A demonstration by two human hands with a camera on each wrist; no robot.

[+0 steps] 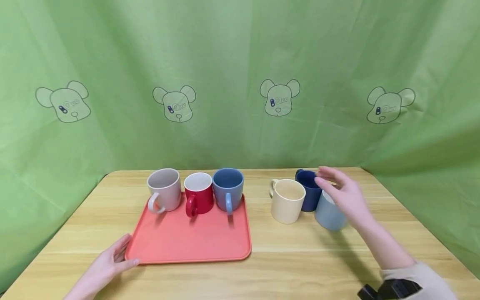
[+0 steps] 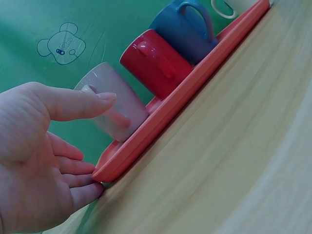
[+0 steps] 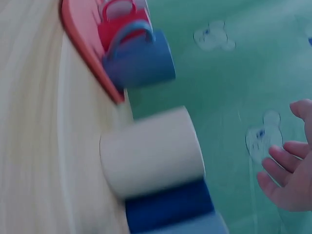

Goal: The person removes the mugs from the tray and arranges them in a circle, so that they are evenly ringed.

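A pink tray [image 1: 195,241] carries three mugs along its far side: a grey mug [image 1: 165,189], a red mug [image 1: 199,193] and a blue mug [image 1: 228,189]. At the tray's near left corner is my left hand [image 1: 106,264], fingertips touching the edge and thumb raised in the left wrist view. To the right stand a cream mug [image 1: 287,202], a navy mug [image 1: 309,191] and a light blue mug [image 1: 330,214], grouped closely. Above the light blue mug hovers my right hand [image 1: 346,196], fingers loosely extended and holding nothing; it partly hides that mug.
The mugs and tray stand on a wooden table [image 1: 281,266]. Green cloth [image 1: 232,137] with printed bear heads hangs behind the table and down both sides. A gap of table separates the tray from the right-hand mugs.
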